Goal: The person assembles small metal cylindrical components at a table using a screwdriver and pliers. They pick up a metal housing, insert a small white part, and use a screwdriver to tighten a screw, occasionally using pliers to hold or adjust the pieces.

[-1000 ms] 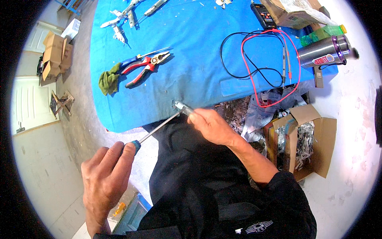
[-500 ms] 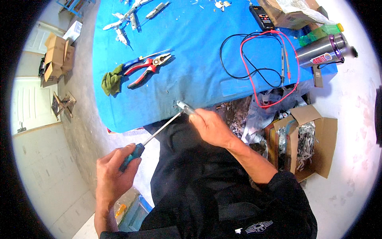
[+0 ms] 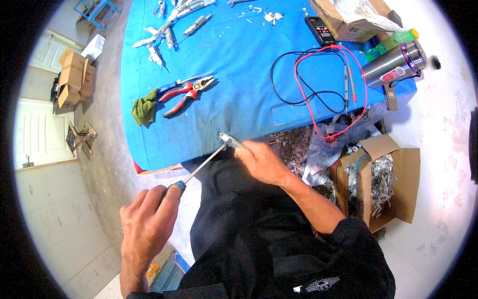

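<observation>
My left hand (image 3: 148, 215) is closed round the teal handle of a screwdriver (image 3: 203, 164), whose long metal shaft slants up to the right. Its tip meets a small grey-white part (image 3: 230, 140) at the front edge of the blue-covered table (image 3: 239, 94). Between thumb and fingers, my right hand (image 3: 264, 162) pinches that part, and its far end rests at the cloth's edge. What kind of part it is cannot be made out. Several similar slim grey parts (image 3: 172, 20) lie in a loose heap at the far left of the table.
Red-handled pliers (image 3: 185, 95), another screwdriver (image 3: 186, 79) and a green cloth (image 3: 144, 108) lie on the left. At right are a multimeter (image 3: 318, 31) with red and black leads, a steel flask (image 3: 393, 67) and a green bottle (image 3: 391, 46). Below stands an open carton (image 3: 404, 184) of scraps.
My left hand has rolled over the screwdriver handle, so its knuckles now face up and cover most of it. The right hand still pinches the part. The view has shifted slightly.
</observation>
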Action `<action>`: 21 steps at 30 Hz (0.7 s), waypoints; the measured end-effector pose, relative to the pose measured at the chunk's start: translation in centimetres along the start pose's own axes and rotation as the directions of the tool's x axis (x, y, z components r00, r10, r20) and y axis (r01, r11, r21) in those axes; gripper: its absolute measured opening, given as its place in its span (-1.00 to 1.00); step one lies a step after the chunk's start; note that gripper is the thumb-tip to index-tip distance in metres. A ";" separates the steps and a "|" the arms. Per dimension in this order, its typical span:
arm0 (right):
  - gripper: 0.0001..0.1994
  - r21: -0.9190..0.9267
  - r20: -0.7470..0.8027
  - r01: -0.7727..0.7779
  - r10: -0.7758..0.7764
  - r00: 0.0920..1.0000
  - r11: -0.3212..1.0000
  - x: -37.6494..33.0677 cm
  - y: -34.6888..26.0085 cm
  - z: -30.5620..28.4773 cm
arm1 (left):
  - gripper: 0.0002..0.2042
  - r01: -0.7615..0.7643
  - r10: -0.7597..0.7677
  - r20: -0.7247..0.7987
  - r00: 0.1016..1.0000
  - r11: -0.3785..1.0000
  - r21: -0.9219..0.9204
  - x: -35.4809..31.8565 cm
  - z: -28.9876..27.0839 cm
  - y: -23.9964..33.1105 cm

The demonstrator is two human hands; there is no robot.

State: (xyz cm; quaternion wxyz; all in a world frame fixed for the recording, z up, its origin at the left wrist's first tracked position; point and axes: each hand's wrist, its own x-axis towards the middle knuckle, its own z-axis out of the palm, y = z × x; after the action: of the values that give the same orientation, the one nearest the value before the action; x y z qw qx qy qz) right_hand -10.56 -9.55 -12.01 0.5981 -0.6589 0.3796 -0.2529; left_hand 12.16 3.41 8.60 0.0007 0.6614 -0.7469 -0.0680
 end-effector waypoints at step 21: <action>-0.66 -0.093 0.060 -0.003 0.009 0.998 0.996 -0.1 -0.5 -0.6 | -0.69 0.459 -0.372 0.314 0.874 0.417 -0.785 -0.9 3.9 -6.0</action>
State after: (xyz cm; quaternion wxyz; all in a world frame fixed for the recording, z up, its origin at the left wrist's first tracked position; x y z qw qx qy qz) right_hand -11.02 -9.88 -11.45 0.5789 -0.6921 0.3746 -0.2134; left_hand 17.86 4.02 4.18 0.2674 0.7371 -0.4316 -0.4459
